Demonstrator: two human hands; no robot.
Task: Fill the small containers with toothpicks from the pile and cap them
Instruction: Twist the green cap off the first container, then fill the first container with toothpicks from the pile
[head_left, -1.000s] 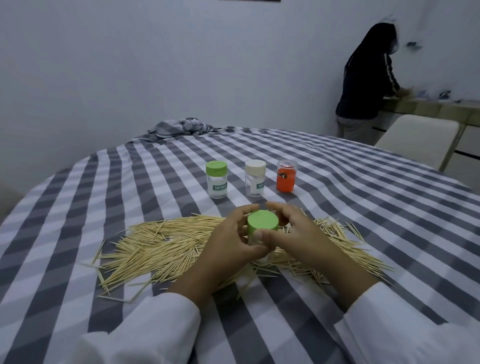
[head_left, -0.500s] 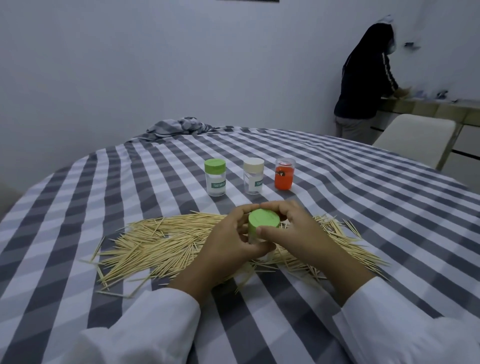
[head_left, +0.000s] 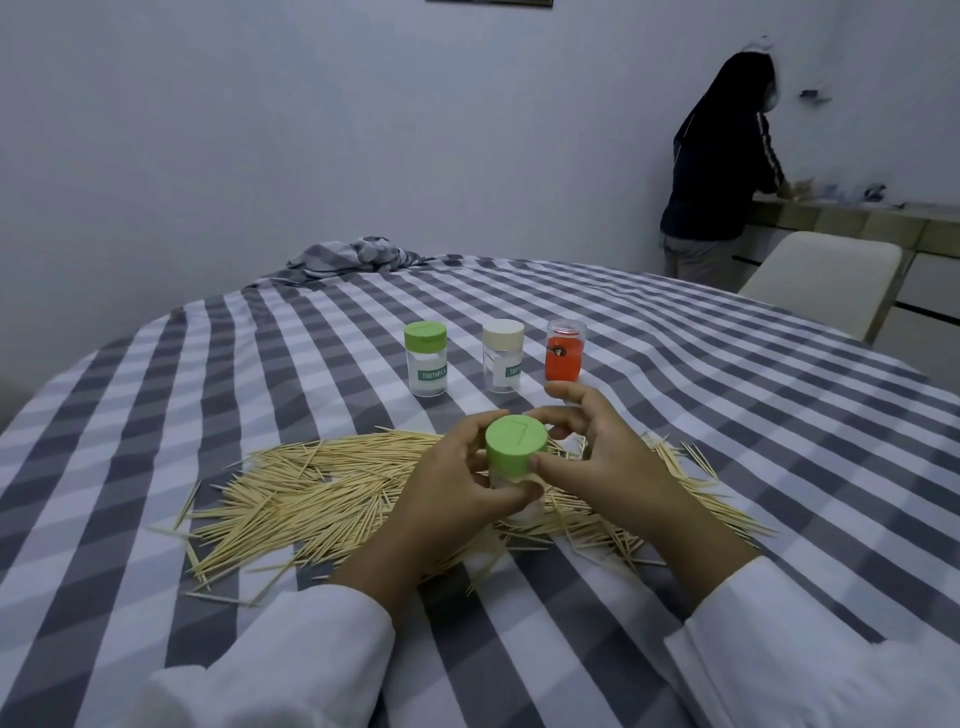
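A small clear container with a green cap (head_left: 516, 447) stands over the toothpick pile (head_left: 322, 493), most of its body hidden by my fingers. My left hand (head_left: 457, 488) wraps the container's body from the left. My right hand (head_left: 597, 457) pinches the green cap with thumb and fingers, the other fingers spread. Behind the pile stand three more containers in a row: one with a green cap (head_left: 427, 358), one with a cream cap (head_left: 502, 355), and an orange one (head_left: 564, 356) with a clear lid.
The round table carries a grey-and-white checked cloth (head_left: 727, 415), bunched up at the far edge (head_left: 358, 257). A cream chair (head_left: 821, 280) stands at the right. A person in dark clothes (head_left: 722, 171) works at a counter by the wall.
Both hands have stayed on the green-capped container. My right hand's fingers have shifted around the cap and spread a little. The pile and other containers have not moved.
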